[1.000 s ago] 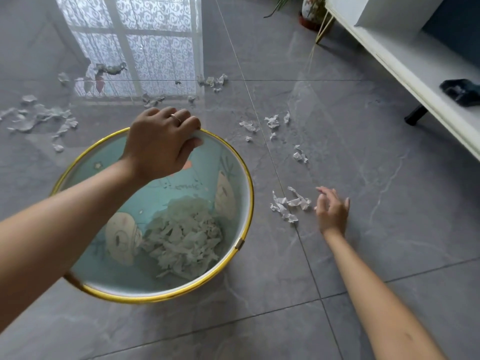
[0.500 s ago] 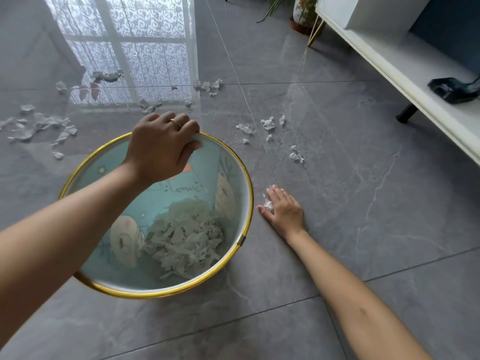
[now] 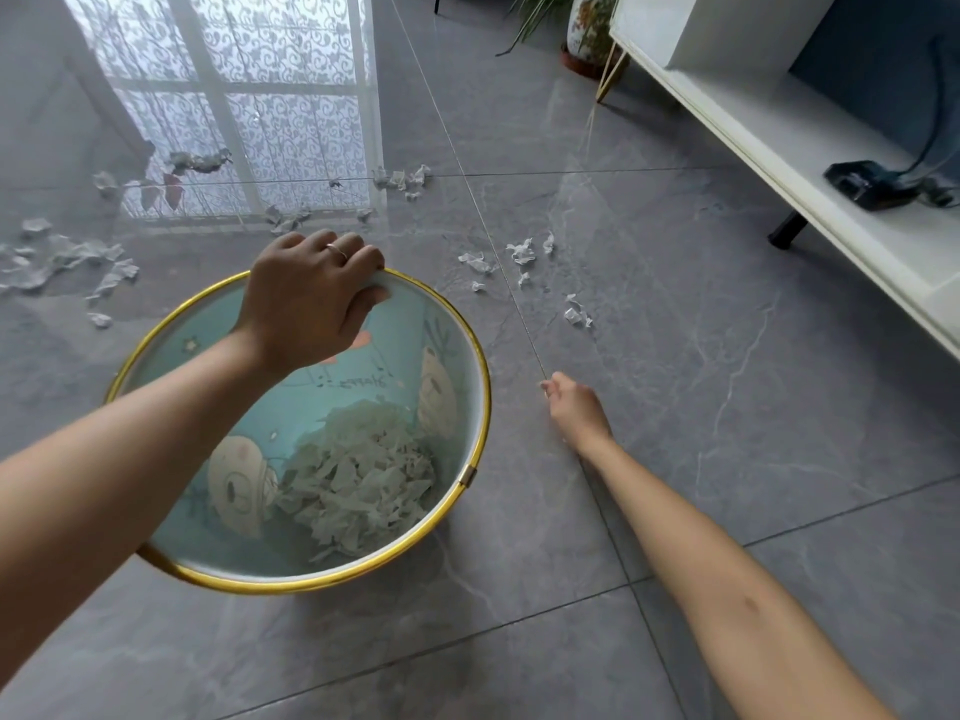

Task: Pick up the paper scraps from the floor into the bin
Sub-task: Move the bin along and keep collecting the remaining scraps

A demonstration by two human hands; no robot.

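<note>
A round bin with a gold rim [image 3: 482, 366] and pale blue inside stands on the grey tiled floor, with a heap of torn paper [image 3: 358, 480] at its bottom. My left hand [image 3: 306, 298] grips the far edge of the rim. My right hand [image 3: 576, 407] lies low on the floor just right of the bin, its fingers curled into a fist around gathered paper scraps that are almost hidden. Loose white scraps lie beyond it [image 3: 576, 314], farther up [image 3: 522, 252], near the window reflection [image 3: 400, 176] and at far left [image 3: 62, 257].
A long white low cabinet [image 3: 779, 132] runs along the right side on a black leg [image 3: 787, 228], with a dark object [image 3: 878, 184] on its shelf. A potted plant [image 3: 587, 33] stands at the back. The glossy floor mirrors a window.
My right hand swept left over the small pile of scraps beside the bin and closed into a fist; that pile is gone from the floor. My left hand kept its hold on the rim.
</note>
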